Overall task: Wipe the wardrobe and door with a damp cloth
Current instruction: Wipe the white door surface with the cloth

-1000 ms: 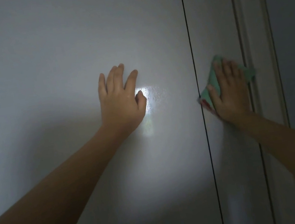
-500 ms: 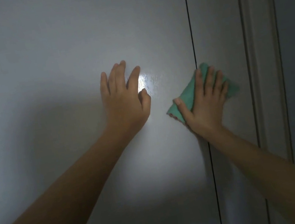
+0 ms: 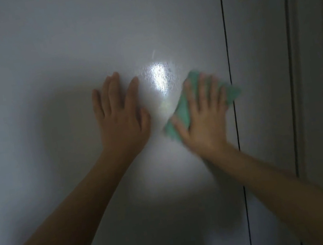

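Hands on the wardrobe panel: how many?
2. The left hand lies flat on the bare panel; the right hand, blurred, presses the green cloth beside the vertical seam. None appear hidden.

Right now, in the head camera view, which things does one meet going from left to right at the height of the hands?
Bare left hand → bright light reflection → right hand pressing folded green cloth → thin dark vertical panel seam → pale moulded door frame.

Dim home interior, likely bedroom. Pale wardrobe door panels fill view; moulded door frame at 3 o'clock
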`<state>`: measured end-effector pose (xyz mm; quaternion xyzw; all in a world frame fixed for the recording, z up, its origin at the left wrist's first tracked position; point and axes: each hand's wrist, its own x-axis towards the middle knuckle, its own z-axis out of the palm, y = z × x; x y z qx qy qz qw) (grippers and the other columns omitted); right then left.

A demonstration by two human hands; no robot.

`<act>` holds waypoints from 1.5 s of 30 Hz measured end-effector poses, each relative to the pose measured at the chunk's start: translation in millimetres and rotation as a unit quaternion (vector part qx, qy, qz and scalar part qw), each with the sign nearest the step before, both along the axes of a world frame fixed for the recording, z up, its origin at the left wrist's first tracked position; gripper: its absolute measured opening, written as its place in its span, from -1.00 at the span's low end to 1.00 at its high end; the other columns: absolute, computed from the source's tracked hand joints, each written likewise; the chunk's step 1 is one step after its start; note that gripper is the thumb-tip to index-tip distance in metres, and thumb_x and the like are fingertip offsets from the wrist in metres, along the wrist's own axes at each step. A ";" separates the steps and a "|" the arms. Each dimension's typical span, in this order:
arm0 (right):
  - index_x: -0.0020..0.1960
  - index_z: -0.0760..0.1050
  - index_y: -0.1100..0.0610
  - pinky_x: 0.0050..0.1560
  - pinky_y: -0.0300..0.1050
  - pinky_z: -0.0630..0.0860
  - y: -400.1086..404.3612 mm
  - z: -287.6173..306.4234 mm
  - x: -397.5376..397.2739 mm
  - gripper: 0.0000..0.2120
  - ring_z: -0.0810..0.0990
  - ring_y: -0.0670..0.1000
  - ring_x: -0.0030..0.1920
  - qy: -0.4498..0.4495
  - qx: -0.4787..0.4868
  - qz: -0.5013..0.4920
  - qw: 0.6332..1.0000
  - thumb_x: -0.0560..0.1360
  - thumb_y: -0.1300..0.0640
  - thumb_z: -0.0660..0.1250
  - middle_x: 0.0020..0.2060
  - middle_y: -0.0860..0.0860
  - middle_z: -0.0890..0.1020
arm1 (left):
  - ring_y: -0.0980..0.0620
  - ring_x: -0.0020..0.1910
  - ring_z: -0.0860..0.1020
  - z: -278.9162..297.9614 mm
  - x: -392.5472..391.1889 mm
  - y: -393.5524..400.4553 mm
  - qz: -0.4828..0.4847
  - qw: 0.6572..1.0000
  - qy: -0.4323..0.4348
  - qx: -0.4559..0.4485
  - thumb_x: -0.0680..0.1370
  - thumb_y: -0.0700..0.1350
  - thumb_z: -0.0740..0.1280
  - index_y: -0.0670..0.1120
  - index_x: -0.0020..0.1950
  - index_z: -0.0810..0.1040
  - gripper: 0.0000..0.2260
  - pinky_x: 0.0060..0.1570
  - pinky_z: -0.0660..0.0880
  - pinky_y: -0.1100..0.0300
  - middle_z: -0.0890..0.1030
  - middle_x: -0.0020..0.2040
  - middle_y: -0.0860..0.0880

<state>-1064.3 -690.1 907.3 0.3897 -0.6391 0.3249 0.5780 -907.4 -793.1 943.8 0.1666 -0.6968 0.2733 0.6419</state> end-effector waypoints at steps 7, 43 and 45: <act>0.52 0.14 0.12 0.43 0.33 0.03 15.4 -2.9 -22.0 -0.29 0.13 0.29 0.49 0.205 0.127 0.002 0.970 0.54 -0.31 0.05 0.49 0.22 0.19 | -0.21 0.43 0.15 -16.8 32.9 -21.5 0.014 0.999 0.001 0.034 0.50 0.00 0.19 -0.10 0.46 0.33 -0.47 0.42 -0.03 -0.14 0.25 0.45 -0.32; 0.51 0.22 0.13 0.46 0.23 -0.03 -156.4 27.9 205.6 -0.34 0.12 0.28 0.49 0.177 0.085 0.058 0.979 0.52 -0.19 0.16 0.49 0.18 0.24 | -0.27 0.44 0.18 -50.8 246.5 -162.6 0.019 0.988 0.017 0.153 0.54 0.03 0.09 -0.14 0.49 0.24 -0.46 0.41 0.09 -0.25 0.21 0.47 -0.32; 0.47 0.30 0.09 0.40 0.19 0.07 -161.3 -23.4 220.0 -0.32 0.17 0.21 0.47 0.283 0.195 0.077 0.936 0.44 -0.21 0.27 0.45 0.12 0.33 | -0.28 0.43 0.19 -57.4 252.9 -167.7 0.014 0.988 0.013 0.156 0.54 0.02 0.10 -0.15 0.49 0.25 -0.46 0.39 0.12 -0.26 0.22 0.46 -0.33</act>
